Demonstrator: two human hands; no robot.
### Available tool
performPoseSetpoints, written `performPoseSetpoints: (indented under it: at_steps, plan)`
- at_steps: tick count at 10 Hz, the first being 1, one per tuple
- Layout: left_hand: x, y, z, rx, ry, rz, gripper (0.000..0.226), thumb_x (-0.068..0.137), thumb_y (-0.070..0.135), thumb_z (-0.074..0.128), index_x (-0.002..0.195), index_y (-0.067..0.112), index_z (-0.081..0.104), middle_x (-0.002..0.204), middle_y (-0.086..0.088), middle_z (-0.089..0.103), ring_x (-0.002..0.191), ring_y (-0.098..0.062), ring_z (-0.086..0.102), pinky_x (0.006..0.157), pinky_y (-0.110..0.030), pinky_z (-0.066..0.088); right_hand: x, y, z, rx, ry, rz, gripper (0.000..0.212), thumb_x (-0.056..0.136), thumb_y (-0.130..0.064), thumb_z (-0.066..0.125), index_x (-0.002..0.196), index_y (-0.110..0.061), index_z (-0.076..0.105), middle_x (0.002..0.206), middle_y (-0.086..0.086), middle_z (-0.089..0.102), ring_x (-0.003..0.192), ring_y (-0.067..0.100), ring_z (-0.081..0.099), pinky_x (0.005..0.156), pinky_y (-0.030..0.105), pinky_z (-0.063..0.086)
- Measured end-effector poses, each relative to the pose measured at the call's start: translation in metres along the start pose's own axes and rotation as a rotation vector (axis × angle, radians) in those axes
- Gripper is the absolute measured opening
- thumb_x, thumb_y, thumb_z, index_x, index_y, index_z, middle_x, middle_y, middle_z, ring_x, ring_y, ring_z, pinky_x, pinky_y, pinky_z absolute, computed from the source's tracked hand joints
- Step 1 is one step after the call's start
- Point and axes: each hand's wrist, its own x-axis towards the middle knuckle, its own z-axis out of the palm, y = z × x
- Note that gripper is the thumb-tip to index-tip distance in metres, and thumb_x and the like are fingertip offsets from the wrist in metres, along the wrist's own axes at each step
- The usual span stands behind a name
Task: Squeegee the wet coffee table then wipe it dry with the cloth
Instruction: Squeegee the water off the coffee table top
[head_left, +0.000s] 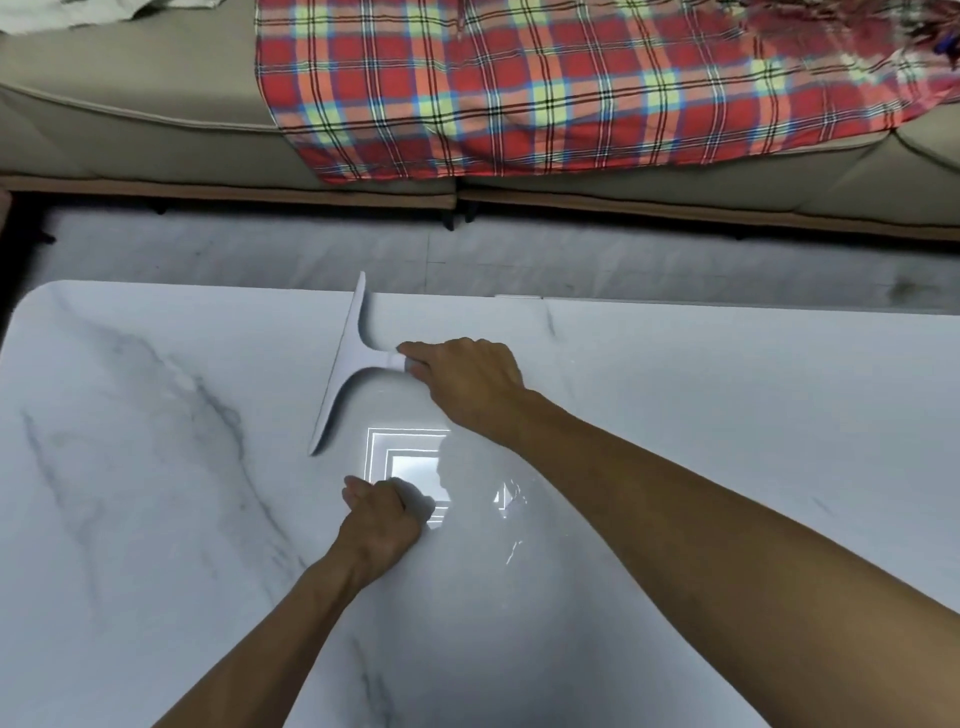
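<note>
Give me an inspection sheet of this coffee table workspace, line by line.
Surface: coffee table, white marble pattern, glossy, with a light reflected in it; wetness cannot be told.
Job's things: white squeegee, blade lying on the top, far tip reaching the far edge; no cloth seen on the table.
Clutter: nothing seen.
Grippers: right hand grips the squeegee's handle; left hand rests on the top with fingers curled, nothing seen in it.
Cables: nothing seen.
Surroundings: beige sofa beyond the table, plaid fabric draped over it; grey floor between.
</note>
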Motion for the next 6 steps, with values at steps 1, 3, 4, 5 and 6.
performPoseSetpoints:
  at_steps: [1, 3, 4, 5, 6]
  plan:
    - [0.003, -0.003, 0.002, 0.019, 0.015, -0.017, 0.024, 0.091, 0.009, 0.047, 0.085, 0.031, 0.043, 0.156, -0.018, 0.014, 0.141, -0.038, 0.025, 0.090, -0.033, 0.030, 0.002, 0.009, 0.004, 0.018, -0.018, 0.013, 0.031, 0.102, -0.030, 0.037, 0.127, -0.040, 0.050, 0.099, 0.006, 0.068, 0.089, 0.033, 0.063, 0.068, 0.034, 0.040]
    - [0.003, -0.001, 0.002, 0.015, 0.088, -0.007, 0.050, 0.091, 0.009, 0.049, 0.064, 0.034, 0.015, 0.153, -0.017, 0.020, 0.111, -0.023, 0.031, 0.085, -0.028, 0.019, -0.037, 0.058, -0.006, -0.005, 0.025, 0.094, 0.034, 0.103, -0.037, 0.028, 0.133, -0.044, 0.044, 0.099, 0.006, 0.068, 0.091, 0.035, 0.063, 0.069, 0.035, 0.037]
    - [0.001, 0.006, 0.002, 0.019, 0.098, 0.007, 0.049, 0.090, 0.012, 0.051, 0.063, 0.034, 0.016, 0.153, -0.016, 0.019, 0.102, -0.020, 0.012, 0.084, -0.029, 0.018, -0.098, 0.109, -0.017, -0.061, 0.022, 0.256, 0.035, 0.104, -0.040, 0.025, 0.134, -0.045, 0.041, 0.096, 0.002, 0.070, 0.086, 0.034, 0.063, 0.069, 0.036, 0.042]
    - [-0.003, 0.011, 0.001, 0.018, 0.084, 0.011, 0.049, 0.090, 0.016, 0.053, 0.063, 0.034, 0.016, 0.153, -0.017, 0.020, 0.102, -0.020, 0.010, 0.084, -0.030, 0.017, -0.160, 0.137, -0.029, -0.146, 0.001, 0.373, 0.033, 0.104, -0.038, 0.024, 0.124, -0.038, 0.049, 0.076, -0.002, 0.066, 0.069, 0.030, 0.060, 0.065, 0.036, 0.048]
    - [-0.009, 0.011, 0.004, 0.005, 0.092, 0.037, 0.049, 0.088, 0.017, 0.056, 0.064, 0.034, 0.017, 0.152, -0.015, 0.021, 0.102, -0.019, 0.010, 0.085, -0.030, 0.017, -0.170, 0.141, -0.035, -0.159, 0.015, 0.372, 0.033, 0.103, -0.038, 0.022, 0.124, -0.037, 0.049, 0.077, -0.001, 0.065, 0.069, 0.030, 0.059, 0.065, 0.036, 0.047]
